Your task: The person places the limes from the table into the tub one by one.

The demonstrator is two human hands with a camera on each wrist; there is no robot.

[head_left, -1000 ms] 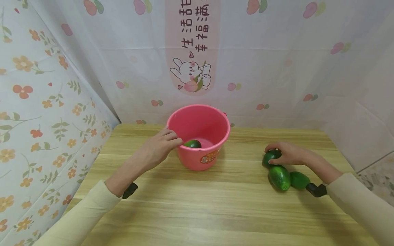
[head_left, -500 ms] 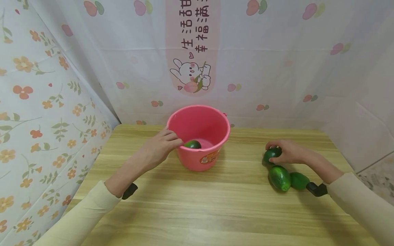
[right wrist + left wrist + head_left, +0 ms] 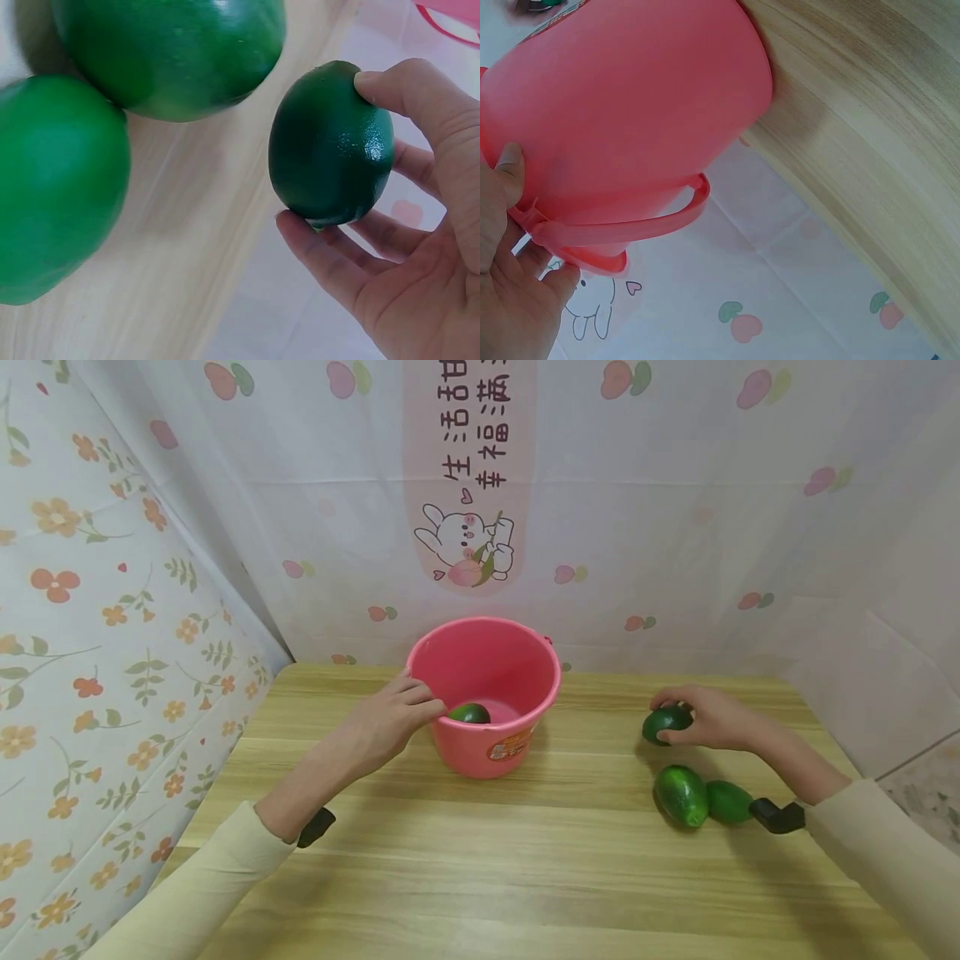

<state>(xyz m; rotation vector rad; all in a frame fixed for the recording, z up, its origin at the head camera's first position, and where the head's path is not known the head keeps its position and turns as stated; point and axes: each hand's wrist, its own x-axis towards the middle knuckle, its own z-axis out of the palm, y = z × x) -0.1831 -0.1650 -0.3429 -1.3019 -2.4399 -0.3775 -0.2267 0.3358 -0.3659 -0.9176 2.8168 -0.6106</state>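
Near the back of the table stands a pink plastic bucket [image 3: 467,753], upright. My left hand [image 3: 381,723] grips its left rim; in the left wrist view the thumb [image 3: 510,174] lies against the outer wall, beside the hinge of the pink handle [image 3: 630,229]. Inside the bucket sits a dark green avocado [image 3: 471,713]. Over on the right, my right hand [image 3: 717,718] pinches another glossy dark green avocado [image 3: 330,142] between thumb and fingertips, close over the table. Two more avocados lie side by side just in front: a larger one [image 3: 681,795] and a brighter one [image 3: 729,801].
The wooden table [image 3: 480,868] backs onto a white printed curtain [image 3: 645,510]. A flower-patterned cloth [image 3: 90,677] hangs along the left side. Black wrist pieces [image 3: 777,816] stick out below both forearms.
My right hand has lifted the avocado it pinches and carried it slightly away from the other two, toward the back. The left hand and bucket have stayed in place.
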